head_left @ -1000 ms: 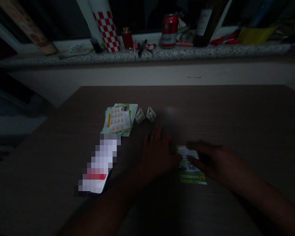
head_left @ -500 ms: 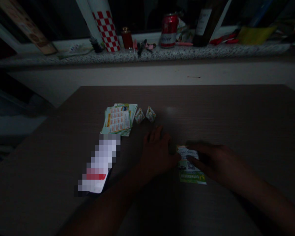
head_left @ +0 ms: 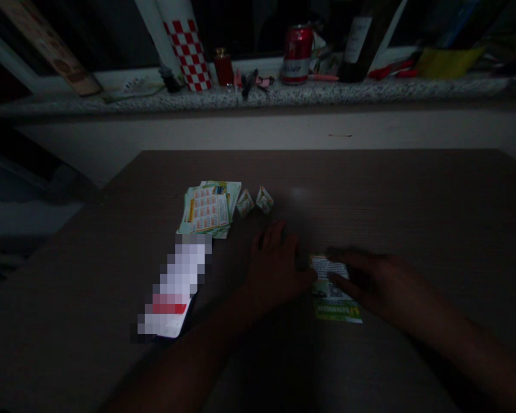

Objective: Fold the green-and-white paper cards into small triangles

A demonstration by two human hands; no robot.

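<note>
A green and white printed slip of paper (head_left: pixel 337 310) lies on the table in front of me, with lines of text and a QR code on it. My left hand (head_left: pixel 277 267) rests on the table at its left, fingers spread and thumb tip at the slip's left edge. From the right, my right hand (head_left: pixel 378 281) reaches over the slip. Its index finger and thumb are apart on the paper, and its other fingers are hidden in shadow. Two small folded paper pieces (head_left: pixel 265 201) sit beyond my left hand, beside a stack of similar printed slips (head_left: pixel 208 209).
A lit phone (head_left: pixel 172 327) with a blurred screen lies left of my left forearm on the dark wooden table (head_left: pixel 391 189). Behind, a stone windowsill (head_left: pixel 275 97) carries a red can (head_left: pixel 296 54), a checkered red-white tube (head_left: pixel 189 54), a dark bottle (head_left: pixel 356 49) and other small items.
</note>
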